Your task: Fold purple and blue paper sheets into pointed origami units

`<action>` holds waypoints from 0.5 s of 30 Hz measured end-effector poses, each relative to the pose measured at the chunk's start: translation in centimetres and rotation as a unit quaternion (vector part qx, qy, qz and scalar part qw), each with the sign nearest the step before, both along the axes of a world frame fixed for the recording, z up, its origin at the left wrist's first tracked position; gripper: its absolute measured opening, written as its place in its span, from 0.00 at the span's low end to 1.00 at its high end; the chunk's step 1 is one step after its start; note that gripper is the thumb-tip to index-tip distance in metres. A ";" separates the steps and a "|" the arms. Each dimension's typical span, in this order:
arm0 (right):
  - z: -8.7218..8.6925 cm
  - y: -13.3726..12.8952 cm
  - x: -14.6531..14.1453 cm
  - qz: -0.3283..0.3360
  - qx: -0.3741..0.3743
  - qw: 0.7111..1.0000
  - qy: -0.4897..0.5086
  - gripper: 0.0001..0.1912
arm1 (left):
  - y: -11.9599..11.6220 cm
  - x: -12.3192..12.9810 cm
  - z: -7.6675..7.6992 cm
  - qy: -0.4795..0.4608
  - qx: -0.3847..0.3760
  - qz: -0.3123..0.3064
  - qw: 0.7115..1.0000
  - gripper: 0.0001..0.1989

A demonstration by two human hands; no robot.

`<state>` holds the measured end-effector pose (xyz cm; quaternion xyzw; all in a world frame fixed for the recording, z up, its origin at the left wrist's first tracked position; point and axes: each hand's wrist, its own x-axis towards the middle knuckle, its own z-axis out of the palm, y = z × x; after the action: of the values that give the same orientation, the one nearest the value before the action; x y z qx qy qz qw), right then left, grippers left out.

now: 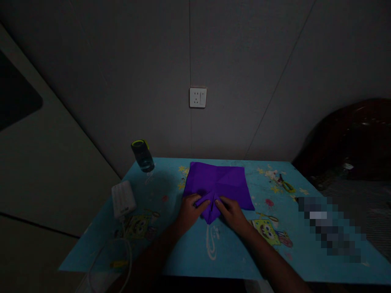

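Observation:
A sheet of purple paper [227,179] lies on the blue patterned table, creased across its surface. Its near part is folded into a pointed shape whose tip faces me. On the left of that fold, my left hand [192,207] pinches the paper between thumb and fingers. My right hand [230,209] grips the fold's right side in the same way, its thumb close to the middle slit. Some fingertips of both hands are hidden by the paper.
A water bottle [143,156] stands at the back left, with a white power bank [123,199] and its cable nearer me. Yellow-handled pliers [287,185] lie at the right. A blurred-out object [326,228] is at the right edge. The wall has a socket [198,97].

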<state>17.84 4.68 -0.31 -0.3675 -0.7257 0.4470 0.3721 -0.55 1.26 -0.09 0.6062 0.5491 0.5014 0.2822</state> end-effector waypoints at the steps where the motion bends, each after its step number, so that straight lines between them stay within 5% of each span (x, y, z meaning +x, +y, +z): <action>1: 0.0 0.0 0.0 0.001 0.000 1.000 0.001 0.18 | 0.0 0.0 -0.1 -0.004 -0.005 -0.006 1.000 0.18; 8: 0.2 -0.3 0.1 0.010 -0.006 1.000 0.005 0.18 | -0.3 0.2 0.1 -0.038 -0.042 -0.087 0.995 0.09; 15: 0.3 -0.3 0.1 0.026 -0.025 0.999 0.005 0.15 | -0.6 0.4 -0.7 -0.090 -0.128 -0.163 0.974 0.12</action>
<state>17.97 4.42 -0.06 -0.3555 -0.7220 0.4761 0.3545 -0.19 0.65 -0.75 0.5985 0.4749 0.4271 0.4835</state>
